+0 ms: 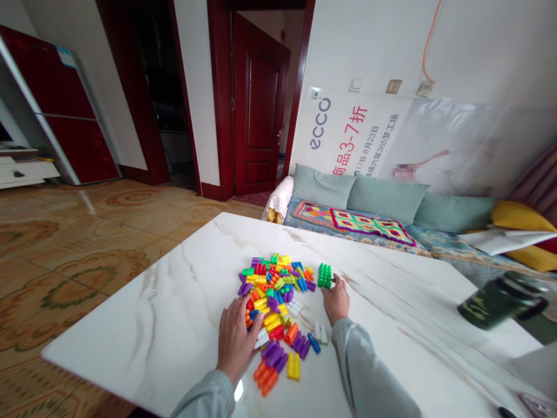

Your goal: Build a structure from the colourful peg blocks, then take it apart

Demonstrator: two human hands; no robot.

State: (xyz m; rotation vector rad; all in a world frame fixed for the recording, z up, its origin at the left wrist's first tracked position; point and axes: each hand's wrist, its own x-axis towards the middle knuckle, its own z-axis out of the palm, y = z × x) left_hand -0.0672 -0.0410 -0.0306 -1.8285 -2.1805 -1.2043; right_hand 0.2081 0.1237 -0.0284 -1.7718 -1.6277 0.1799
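A loose heap of colourful plastic bullet-shaped building blocks (275, 322) in yellow, purple, orange, red, blue and white lies on the white marble-patterned table (174, 313). My left hand (237, 334) rests at the heap's left side, thumb apart from the fingers, touching blocks there; its fingertips are partly hidden among them. At the heap's right edge, my right hand (337, 300) has its fingers and thumb on a small stack of green blocks (324, 275), which stands on the table apart from the others. The near side of that stack is partly covered by the hand.
A dark green mug (500, 299) with a handle stands at the table's right. Part of a phone (537, 403) shows in the lower right corner. Beyond the table is a sofa with pale green cushions (387, 197). Tiled floor (100, 249) stretches to the left.
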